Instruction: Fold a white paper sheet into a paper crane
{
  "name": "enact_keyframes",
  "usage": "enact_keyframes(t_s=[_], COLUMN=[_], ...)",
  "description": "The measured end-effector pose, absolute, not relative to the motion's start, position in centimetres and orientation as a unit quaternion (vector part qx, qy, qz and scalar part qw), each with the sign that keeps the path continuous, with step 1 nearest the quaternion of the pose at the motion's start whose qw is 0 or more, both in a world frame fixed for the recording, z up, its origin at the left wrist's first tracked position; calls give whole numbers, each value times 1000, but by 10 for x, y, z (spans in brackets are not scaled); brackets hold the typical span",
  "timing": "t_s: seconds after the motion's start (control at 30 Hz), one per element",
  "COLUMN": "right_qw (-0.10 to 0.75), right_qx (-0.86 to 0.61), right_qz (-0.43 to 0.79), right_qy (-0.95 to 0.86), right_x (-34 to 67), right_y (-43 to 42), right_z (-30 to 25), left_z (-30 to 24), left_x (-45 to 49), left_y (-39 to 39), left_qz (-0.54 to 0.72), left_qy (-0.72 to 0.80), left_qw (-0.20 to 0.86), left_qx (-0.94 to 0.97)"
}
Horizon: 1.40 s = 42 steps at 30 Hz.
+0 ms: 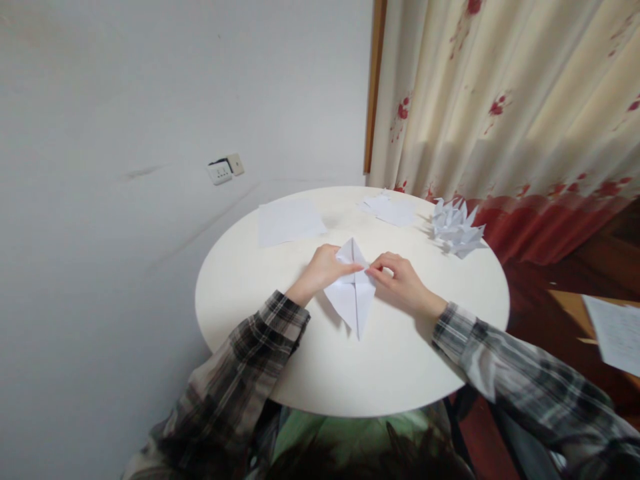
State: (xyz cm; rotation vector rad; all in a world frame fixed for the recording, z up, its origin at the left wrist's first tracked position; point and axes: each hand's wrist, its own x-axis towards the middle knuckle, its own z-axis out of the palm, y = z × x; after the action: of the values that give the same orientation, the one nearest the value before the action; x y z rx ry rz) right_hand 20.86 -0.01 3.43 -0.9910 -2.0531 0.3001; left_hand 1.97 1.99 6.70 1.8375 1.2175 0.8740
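Observation:
A white folded paper (353, 293), kite-shaped with a centre crease, lies on the round white table (350, 373). My left hand (323, 268) presses its fingers together on the paper's left flap. My right hand (400, 280) pinches the right flap near the middle. Both fingertips meet close to the centre crease. Plaid sleeves cover both forearms.
A flat white sheet (289, 221) lies at the table's back left. More paper pieces (390, 210) sit at the back. A pile of folded paper figures (456, 229) rests at the right rim. A curtain (505, 107) hangs behind. A wall socket (224, 169) is on the left wall.

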Motion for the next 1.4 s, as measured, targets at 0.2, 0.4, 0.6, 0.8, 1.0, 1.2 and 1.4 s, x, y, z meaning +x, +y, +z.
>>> enact_keyframes(t_s=[0.2,0.4,0.6,0.8,1.0,1.2,1.4], right_qw=[398,388,402,461,474,465,458], right_qx=[-394,-403,-441,-436,-435,-454,-477], right_qz=[106,85,167,384,518,570,544], right_qy=[-822,-825,-785,-671,-564,-502,-517], right_x=[211,211,209,204,202,203,204], right_y=[2,5,3,3,2,-2,-1], right_z=[30,27,24,19,23,30,27], left_z=[68,71,70,71,69,67,68], left_x=[16,14,15,17,20,20,21], left_y=[23,23,22,20,20,23,20], left_qz=[362,373,388,396,385,372,349], left_qy=[481,481,494,504,503,497,507], left_qw=[366,377,375,339,312,300,261], left_qx=[710,698,681,689,708,724,744])
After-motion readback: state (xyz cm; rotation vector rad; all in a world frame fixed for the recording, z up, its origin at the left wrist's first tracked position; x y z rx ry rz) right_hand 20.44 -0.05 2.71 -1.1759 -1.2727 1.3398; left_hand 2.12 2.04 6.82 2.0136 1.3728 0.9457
